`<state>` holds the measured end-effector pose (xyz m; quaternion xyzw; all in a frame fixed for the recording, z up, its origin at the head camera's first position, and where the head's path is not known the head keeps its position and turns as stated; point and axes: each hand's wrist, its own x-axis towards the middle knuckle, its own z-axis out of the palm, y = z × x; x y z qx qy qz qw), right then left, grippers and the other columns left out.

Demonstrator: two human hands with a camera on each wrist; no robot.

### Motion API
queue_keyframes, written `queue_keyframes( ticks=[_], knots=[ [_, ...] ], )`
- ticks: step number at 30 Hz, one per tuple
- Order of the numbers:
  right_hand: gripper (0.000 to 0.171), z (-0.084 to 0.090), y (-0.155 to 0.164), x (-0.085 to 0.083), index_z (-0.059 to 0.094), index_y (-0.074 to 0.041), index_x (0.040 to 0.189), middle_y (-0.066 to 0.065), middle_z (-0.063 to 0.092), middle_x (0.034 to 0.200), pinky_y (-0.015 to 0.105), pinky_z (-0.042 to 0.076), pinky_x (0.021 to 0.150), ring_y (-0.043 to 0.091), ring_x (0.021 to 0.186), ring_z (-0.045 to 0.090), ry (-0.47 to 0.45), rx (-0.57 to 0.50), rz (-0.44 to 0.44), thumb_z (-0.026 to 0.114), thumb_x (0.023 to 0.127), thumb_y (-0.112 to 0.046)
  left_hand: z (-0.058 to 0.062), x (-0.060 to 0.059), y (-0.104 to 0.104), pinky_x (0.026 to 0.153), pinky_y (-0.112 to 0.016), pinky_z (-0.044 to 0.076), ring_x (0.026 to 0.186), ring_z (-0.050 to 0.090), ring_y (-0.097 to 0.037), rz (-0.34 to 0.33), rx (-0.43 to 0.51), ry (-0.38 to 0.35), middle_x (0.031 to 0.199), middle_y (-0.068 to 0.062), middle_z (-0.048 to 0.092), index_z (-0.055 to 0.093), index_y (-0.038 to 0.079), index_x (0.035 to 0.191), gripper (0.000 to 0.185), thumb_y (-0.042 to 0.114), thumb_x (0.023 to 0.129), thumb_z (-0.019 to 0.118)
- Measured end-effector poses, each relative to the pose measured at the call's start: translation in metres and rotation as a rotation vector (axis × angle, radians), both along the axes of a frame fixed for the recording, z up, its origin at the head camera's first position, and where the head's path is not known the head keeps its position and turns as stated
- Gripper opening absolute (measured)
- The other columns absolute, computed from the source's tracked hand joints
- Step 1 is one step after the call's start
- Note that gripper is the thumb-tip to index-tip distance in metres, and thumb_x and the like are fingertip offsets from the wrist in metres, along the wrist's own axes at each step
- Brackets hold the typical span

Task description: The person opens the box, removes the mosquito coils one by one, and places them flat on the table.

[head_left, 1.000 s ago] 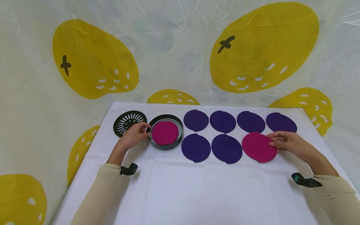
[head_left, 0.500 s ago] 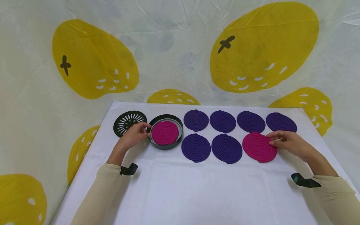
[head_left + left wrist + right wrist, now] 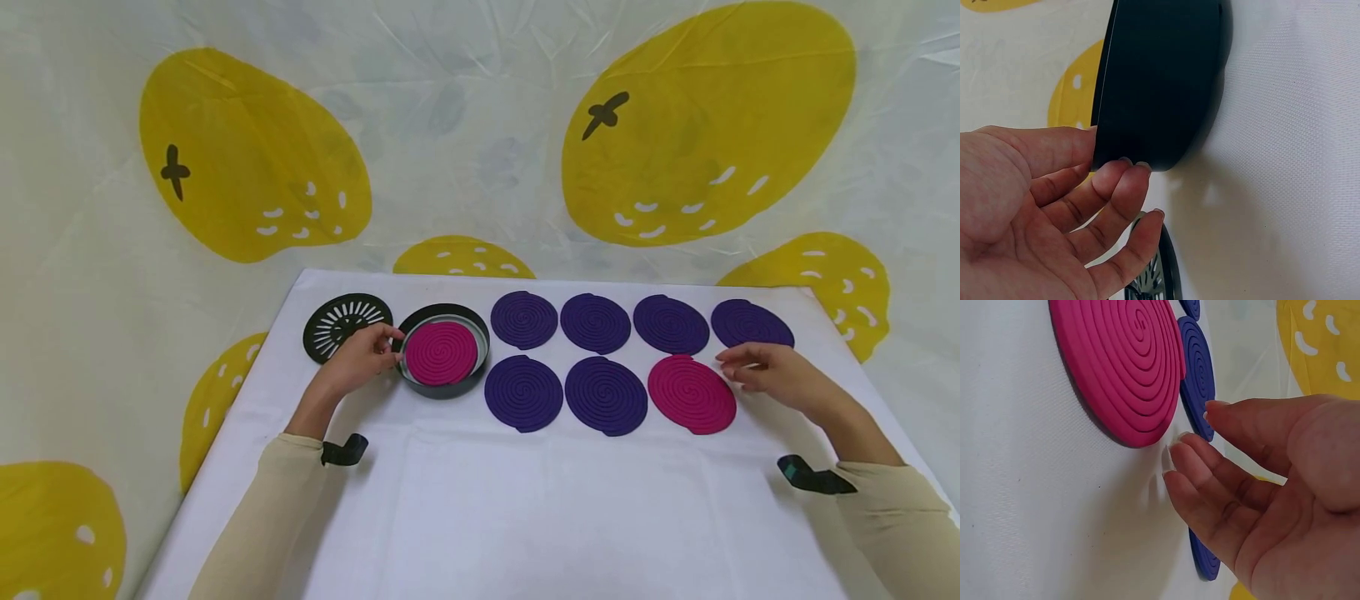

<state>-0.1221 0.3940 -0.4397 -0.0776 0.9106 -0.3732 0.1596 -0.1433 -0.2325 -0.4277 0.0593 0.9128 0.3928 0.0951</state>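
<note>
My left hand [image 3: 362, 358] holds the left side of a round black coaster holder [image 3: 441, 309]. In the left wrist view, the thumb meets the rim and bent fingertips touch the dark outer wall [image 3: 1160, 75]. Inside lies a pink spiral coaster [image 3: 440, 353]. Another pink spiral coaster [image 3: 690, 396] rests flat on the white cloth at the right end of the front row. Just right of it, my right hand [image 3: 776, 375] hovers with relaxed fingers, holding nothing. The right wrist view has its fingertips apart from the pink coaster's edge [image 3: 1129, 381].
Purple spiral coasters fill a back row [image 3: 524, 320], its last one [image 3: 752, 322] partly behind the right hand. Two more, one left [image 3: 523, 393] and one right [image 3: 606, 395], lie in front. A slotted black lid [image 3: 333, 321] sits left of the holder, partly hidden by the left hand.
My right hand has let go of the pink coaster and moved slightly up and away. That coaster now lies flat in its row. The left hand stays at the holder.
</note>
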Motion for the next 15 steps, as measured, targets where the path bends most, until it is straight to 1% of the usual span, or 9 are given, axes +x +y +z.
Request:
queue_keyframes(
  ticks=[4, 8, 12, 15],
  knots=[
    [0.037, 0.003, -0.003, -0.002, 0.054, 0.01, 0.134, 0.029, 0.063, 0.123, 0.025, 0.057, 0.078, -0.003, 0.094, 0.061, -0.002, 0.006, -0.002, 0.058, 0.102, -0.007, 0.002, 0.0, 0.001, 0.065, -0.033, 0.044, 0.077, 0.05, -0.022, 0.004, 0.002, -0.007, 0.089, -0.008, 0.052, 0.062, 0.003, 0.128, 0.033, 0.008, 0.096, 0.068],
    [0.039, 0.004, -0.006, -0.004, 0.054, 0.008, 0.135, 0.029, 0.063, 0.126, 0.023, 0.056, 0.079, -0.002, 0.096, 0.061, -0.003, 0.014, 0.009, 0.06, 0.102, -0.011, 0.002, 0.0, 0.001, 0.065, -0.033, 0.044, 0.077, 0.05, -0.022, 0.005, 0.006, -0.013, 0.089, -0.008, 0.051, 0.061, 0.003, 0.128, 0.033, 0.008, 0.096, 0.068],
    [0.039, 0.004, -0.01, -0.006, 0.055, 0.007, 0.135, 0.027, 0.064, 0.125, 0.024, 0.056, 0.079, 0.004, 0.098, 0.063, 0.006, 0.01, 0.014, 0.06, 0.102, -0.012, 0.001, -0.001, 0.001, 0.065, -0.033, 0.044, 0.077, 0.051, -0.022, 0.005, 0.006, -0.012, 0.089, -0.009, 0.051, 0.061, 0.003, 0.128, 0.033, 0.009, 0.096, 0.068],
    [0.038, 0.003, -0.012, -0.007, 0.055, 0.007, 0.135, 0.026, 0.065, 0.123, 0.026, 0.056, 0.078, 0.012, 0.1, 0.063, -0.001, 0.019, 0.014, 0.06, 0.101, -0.01, 0.0, -0.001, 0.0, 0.066, -0.033, 0.044, 0.078, 0.051, -0.022, 0.003, 0.005, -0.011, 0.089, -0.008, 0.052, 0.062, 0.004, 0.128, 0.033, 0.009, 0.096, 0.068]
  ],
)
